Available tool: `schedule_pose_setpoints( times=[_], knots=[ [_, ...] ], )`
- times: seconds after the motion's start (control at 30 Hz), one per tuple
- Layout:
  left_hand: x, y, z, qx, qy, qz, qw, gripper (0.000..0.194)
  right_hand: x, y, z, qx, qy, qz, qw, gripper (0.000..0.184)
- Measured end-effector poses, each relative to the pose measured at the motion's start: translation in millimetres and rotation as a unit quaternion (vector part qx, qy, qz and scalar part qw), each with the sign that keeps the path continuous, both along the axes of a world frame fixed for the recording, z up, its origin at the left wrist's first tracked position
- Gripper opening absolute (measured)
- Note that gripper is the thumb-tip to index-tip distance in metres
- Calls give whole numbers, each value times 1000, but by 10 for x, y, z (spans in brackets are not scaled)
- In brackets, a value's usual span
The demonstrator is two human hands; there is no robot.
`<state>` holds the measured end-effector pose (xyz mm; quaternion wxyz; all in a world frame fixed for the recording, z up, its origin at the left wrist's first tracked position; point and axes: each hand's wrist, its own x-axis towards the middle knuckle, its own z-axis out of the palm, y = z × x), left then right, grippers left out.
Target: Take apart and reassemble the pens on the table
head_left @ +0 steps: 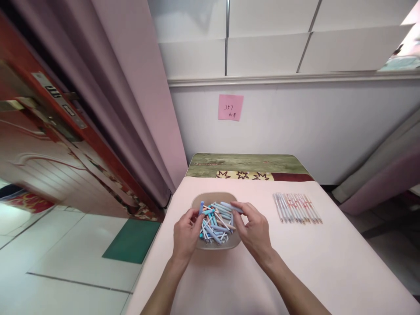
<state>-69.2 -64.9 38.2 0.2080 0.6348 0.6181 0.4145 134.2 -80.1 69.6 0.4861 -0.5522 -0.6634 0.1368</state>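
A beige rounded-square bowl (pixel 216 247) stands on the table, filled with loose pen parts (pixel 215 225): blue and turquoise caps or barrels and thin white sticks. At its left side, my left hand (pixel 187 232) pinches a short blue pen piece (pixel 201 207), held upright between thumb and fingers. Over the right rim, my right hand (pixel 254 225) closes its thumb and fingers on a light-blue pen piece (pixel 236 209). Whether these pieces are caps or barrels I cannot tell. Part of the bowl's contents is hidden behind my fingers.
A flat row of several slim pens (pixel 297 209) lies to the right on the pale pink table cover (pixel 315 262). Behind the cover shows a green patterned tabletop (pixel 246 162). A pink note (pixel 230 107) sticks to the wall. A green mat (pixel 131 240) lies on the floor at left.
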Motion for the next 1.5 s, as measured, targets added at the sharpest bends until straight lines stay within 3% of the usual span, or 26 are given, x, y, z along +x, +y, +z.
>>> schedule_pose_setpoints(
  times=[0.17,0.3,0.37,0.43,0.53,0.6,0.77,0.9,1.03,1.17,1.27,1.37,1.5],
  knots=[
    [-36,40,-17,55,117,10,992,30,-35,100,-249,-35,-61,1,998,32],
    [-190,64,-133,74,156,38,984,48,164,108,-425,-103,-82,-45,990,47],
    [-289,62,-222,48,119,68,989,51,283,73,-525,-158,-81,-64,982,43],
    [-352,45,-325,-30,34,98,994,56,354,24,-630,-230,-72,-57,969,42],
    [-318,-22,-452,-146,-136,97,975,56,334,-37,-766,-330,10,8,944,46],
    [-233,-95,-485,-169,-197,75,963,50,269,-58,-817,-363,81,54,927,41],
    [-139,-234,-390,-180,-202,41,962,45,145,-99,-779,-364,95,20,926,27],
    [-175,-224,-306,-197,-211,82,954,38,116,-130,-671,-353,97,57,929,21],
    [-132,-208,-311,-194,-224,80,952,40,165,-143,-609,-335,84,22,938,25],
    [-159,-186,-385,-185,-238,100,948,39,229,-179,-640,-301,172,106,932,31],
    [-183,-164,-460,-196,-254,124,939,38,359,-196,-720,-292,219,101,925,43],
    [-179,-101,-488,-185,-262,148,936,33,584,-252,-810,-302,204,66,929,43],
    [-261,98,-390,-135,-173,201,955,25,985,-424,-946,-302,163,28,939,40]
  ],
)
